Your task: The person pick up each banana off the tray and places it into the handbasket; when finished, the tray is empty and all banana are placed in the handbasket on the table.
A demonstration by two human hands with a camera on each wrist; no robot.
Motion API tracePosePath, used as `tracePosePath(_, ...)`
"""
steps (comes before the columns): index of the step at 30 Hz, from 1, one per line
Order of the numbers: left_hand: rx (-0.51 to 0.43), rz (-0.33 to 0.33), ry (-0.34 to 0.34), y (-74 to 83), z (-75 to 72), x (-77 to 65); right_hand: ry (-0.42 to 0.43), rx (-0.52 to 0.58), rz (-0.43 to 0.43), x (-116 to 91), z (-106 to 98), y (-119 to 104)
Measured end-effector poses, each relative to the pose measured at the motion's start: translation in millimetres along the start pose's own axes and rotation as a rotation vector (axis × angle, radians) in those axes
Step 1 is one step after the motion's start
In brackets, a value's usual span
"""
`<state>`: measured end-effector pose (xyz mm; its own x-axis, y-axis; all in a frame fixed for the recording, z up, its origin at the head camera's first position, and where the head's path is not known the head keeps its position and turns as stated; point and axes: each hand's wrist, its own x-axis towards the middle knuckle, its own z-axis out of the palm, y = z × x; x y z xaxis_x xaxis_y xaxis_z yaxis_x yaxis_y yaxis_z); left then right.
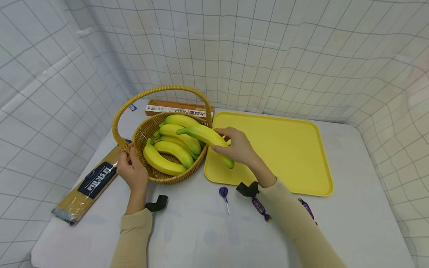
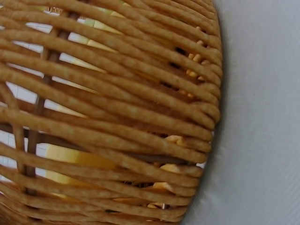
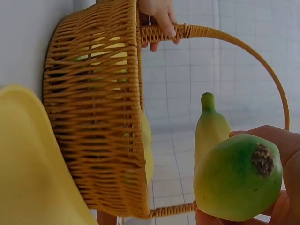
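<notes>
My right hand (image 1: 238, 147) grips one banana (image 1: 204, 134) near its lower end, holding it above the right rim of the wicker basket (image 1: 174, 179). In the right wrist view that banana (image 3: 234, 178) points its dark-tipped end at the camera, fingers wrapped round it. Several more bananas (image 1: 164, 163) lie inside the basket. My left hand (image 1: 134, 173) holds the base of the basket's arched handle (image 1: 161, 89) on the left side; the right wrist view shows its fingers (image 3: 164, 21) curled there. Only woven basket wall (image 2: 108, 103) and grey surface fill the left wrist view.
A yellow tray (image 1: 275, 149) lies right of the basket. Behind it is a pasta box (image 1: 177, 107); on the left, a pasta packet (image 1: 90, 182). A purple lollipop (image 1: 223, 192) and wrapped candies (image 1: 259, 206) lie in front. Gridded cloth (image 1: 251, 56) hangs around the table.
</notes>
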<state>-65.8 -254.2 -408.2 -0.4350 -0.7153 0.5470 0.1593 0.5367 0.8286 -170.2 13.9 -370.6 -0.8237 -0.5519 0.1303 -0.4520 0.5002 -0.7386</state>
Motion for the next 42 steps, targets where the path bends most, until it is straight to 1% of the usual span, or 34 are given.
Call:
tracePosePath(3, -0.004, 0.004, -0.002, 0.9, -0.3, -0.1, -0.015, -0.02, -0.02, 10, 10, -15)
tracePosePath(8, -0.001, 0.004, 0.003, 0.3, 0.2, 0.0, -0.048, -0.059, -0.028, 27, 30, -38)
tracePosePath(12, 0.011, -0.001, 0.007, -0.5, 0.6, 0.2, -0.074, -0.138, -0.029, 41, 48, -51)
tracePosePath(15, 0.006, -0.001, 0.001, -1.7, 0.1, 0.5, -0.084, -0.193, -0.034, 50, 61, -57)
tracePosePath(21, 0.013, -0.013, -0.006, -31.1, 2.1, 1.8, -0.093, -0.267, -0.041, 65, 84, -56)
tracePosePath(23, 0.012, -0.016, -0.01, -35.7, 2.0, 2.2, -0.089, -0.297, -0.042, 67, 91, -55)
tracePosePath(30, 0.006, -0.022, -0.018, -36.0, 0.9, 3.3, -0.057, -0.457, -0.078, 65, 103, -55)
tracePosePath(34, 0.015, -0.02, -0.009, -29.9, 2.4, 2.0, -0.017, -0.533, -0.11, 62, 108, -53)
tracePosePath(36, 0.015, -0.02, -0.007, -23.3, 2.6, 0.9, 0.002, -0.543, -0.121, 61, 108, -52)
tracePosePath(39, -0.001, -0.022, -0.003, -13.5, 2.1, -0.5, 0.011, -0.52, -0.128, 59, 107, -50)
tracePosePath(42, -0.003, -0.026, -0.003, -13.7, 1.8, -0.1, -0.009, -0.461, -0.111, 56, 101, -47)
